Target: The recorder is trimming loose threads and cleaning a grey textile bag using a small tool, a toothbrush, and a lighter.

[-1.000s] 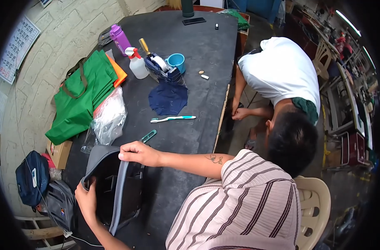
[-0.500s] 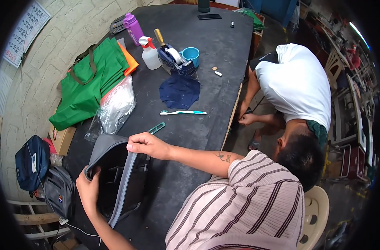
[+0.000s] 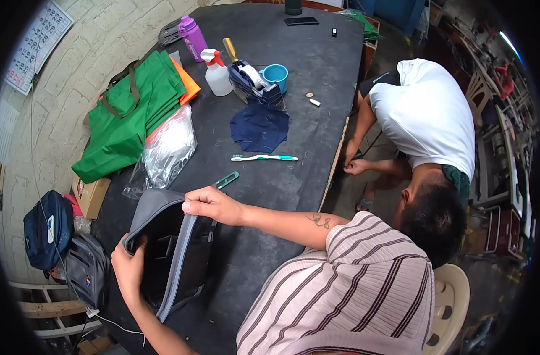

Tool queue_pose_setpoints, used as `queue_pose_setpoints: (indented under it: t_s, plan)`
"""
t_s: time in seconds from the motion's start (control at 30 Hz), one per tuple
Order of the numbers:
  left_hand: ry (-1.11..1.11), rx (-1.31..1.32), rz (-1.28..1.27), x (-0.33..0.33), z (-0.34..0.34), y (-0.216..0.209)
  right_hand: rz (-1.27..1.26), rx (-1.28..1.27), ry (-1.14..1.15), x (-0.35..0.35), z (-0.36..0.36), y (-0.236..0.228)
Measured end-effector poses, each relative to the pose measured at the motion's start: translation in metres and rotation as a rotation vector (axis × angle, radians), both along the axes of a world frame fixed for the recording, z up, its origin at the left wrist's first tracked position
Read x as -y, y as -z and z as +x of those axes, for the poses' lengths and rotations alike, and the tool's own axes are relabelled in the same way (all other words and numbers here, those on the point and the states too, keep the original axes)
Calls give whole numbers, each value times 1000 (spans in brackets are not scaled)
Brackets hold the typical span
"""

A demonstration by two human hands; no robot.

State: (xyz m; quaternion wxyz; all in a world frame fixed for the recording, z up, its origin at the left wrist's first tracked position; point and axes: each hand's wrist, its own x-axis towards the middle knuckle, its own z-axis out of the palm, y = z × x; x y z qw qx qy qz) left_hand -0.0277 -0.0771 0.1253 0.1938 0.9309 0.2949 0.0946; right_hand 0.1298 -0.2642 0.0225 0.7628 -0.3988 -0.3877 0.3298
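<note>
A grey bag (image 3: pixel 152 205) with a dark lining stands on the dark table, its zipped mouth held wide. My left hand (image 3: pixel 127 269) grips the near-left rim, fingers outside and thumb inside the opening. On the far-right edge of the mouth, my right hand (image 3: pixel 215 205) pinches the zipper border between thumb and fingers. Inside the bag, dark pockets or folds show, but its bottom is hidden. Just beyond my right hand lies a green cutter-like tool (image 3: pixel 227 180). Farther off are a toothbrush (image 3: pixel 264 158) and a dark blue cloth piece (image 3: pixel 259 129).
Green fabric bags (image 3: pixel 125 112) and clear plastic (image 3: pixel 170 142) lie on the table's left. Behind the cloth stand a spray bottle (image 3: pixel 218 77), a tape dispenser (image 3: pixel 252 86), a blue cup (image 3: pixel 276 76) and a purple bottle (image 3: pixel 193 40). A person in white (image 3: pixel 427 112) bends beside the table's right edge.
The whole view has shifted slightly, so things sit a little farther right. Both hands keep the same hold on the bag.
</note>
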Motion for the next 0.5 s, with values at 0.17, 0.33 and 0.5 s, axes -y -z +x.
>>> queue_pose_setpoints:
  t_s: [0.17,0.33,0.5]
  plan:
    - [-5,4,8,4,1,-1,8,-2,5,-1,0,1]
    - [-18,-10,26,6,0,-3,7,-8,-3,-1,-2,-1]
    - [-13,-18,22,8,3,-1,1,-21,1,2,0,0]
